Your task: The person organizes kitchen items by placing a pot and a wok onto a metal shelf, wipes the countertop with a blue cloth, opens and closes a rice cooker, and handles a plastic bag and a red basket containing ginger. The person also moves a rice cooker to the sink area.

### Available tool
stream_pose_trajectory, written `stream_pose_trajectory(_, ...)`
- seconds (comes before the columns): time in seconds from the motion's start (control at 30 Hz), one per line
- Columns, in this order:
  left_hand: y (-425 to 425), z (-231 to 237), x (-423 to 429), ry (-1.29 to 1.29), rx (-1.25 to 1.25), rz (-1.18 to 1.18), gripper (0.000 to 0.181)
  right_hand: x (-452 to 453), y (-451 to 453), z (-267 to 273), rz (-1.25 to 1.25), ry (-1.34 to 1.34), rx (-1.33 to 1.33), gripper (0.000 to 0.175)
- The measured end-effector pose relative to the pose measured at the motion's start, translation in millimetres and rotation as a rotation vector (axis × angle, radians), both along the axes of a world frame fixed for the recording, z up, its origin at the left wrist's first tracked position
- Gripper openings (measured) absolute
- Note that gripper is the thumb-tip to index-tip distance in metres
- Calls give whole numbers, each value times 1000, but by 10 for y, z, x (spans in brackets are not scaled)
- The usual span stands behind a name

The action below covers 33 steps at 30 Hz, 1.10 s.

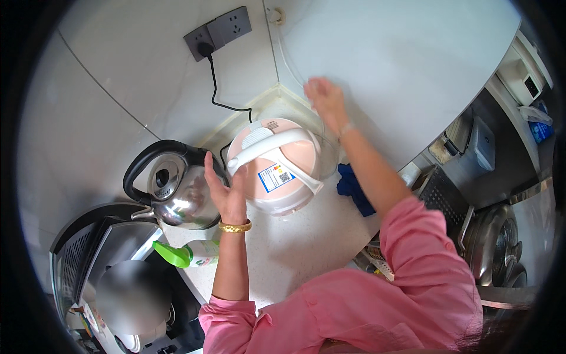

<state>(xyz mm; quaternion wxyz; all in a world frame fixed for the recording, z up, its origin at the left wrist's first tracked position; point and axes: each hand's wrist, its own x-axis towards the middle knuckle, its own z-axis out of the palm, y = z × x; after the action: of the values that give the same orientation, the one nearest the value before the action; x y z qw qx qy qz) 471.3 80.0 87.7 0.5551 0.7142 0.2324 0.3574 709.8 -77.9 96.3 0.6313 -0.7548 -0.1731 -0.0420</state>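
My left hand (227, 199) is raised between the steel kettle (190, 203) and the pink-and-white rice cooker (294, 155), thumb and fingers apart. Its thumb overlaps the cooker's near left edge; whether it touches is unclear. The cooker has a white carrying handle (269, 148) across its lid and a label (276, 177) bearing writing. Blurred and with bent fingers, my right hand (326, 99) is by the wall, where a thin white cord (287, 62) passes behind it. I cannot tell whether it grips the cord.
A black cord (215, 88) runs from the wall socket (219, 32) to behind the cooker. On the counter (283, 248) lie a green-topped spray bottle (199, 253) and a dark blue cloth (356, 190). A cooktop (185, 283) is at left; a rack (442, 194) stands at right.
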Motion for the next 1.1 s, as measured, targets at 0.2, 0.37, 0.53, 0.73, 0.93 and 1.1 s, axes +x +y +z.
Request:
stream_pose_trajectory(0.2,-84,-166,-279,39,-73,-11,78,811,713,1145,-242,-541,-562,32)
stream_pose_trajectory(0.37,-100,-276,-670,90,-79,1,83,1265,1135,1341,-355,-633,-781,25)
stream_pose_trajectory(0.53,-79,-376,-942,135,-135,26,83,1282,1266,1409,-293,-748,-841,23)
stream_pose_trajectory(0.73,-95,-474,-1050,147,-158,33,83,1253,1346,1279,-485,-869,-770,26)
stream_pose_trajectory(0.93,-137,-514,-1070,143,-161,-4,82,1632,1367,1275,-497,-885,-757,33)
stream_pose_trajectory(1.1,-108,-550,-1096,138,-197,25,81,1033,1268,1446,-138,-1036,-428,30)
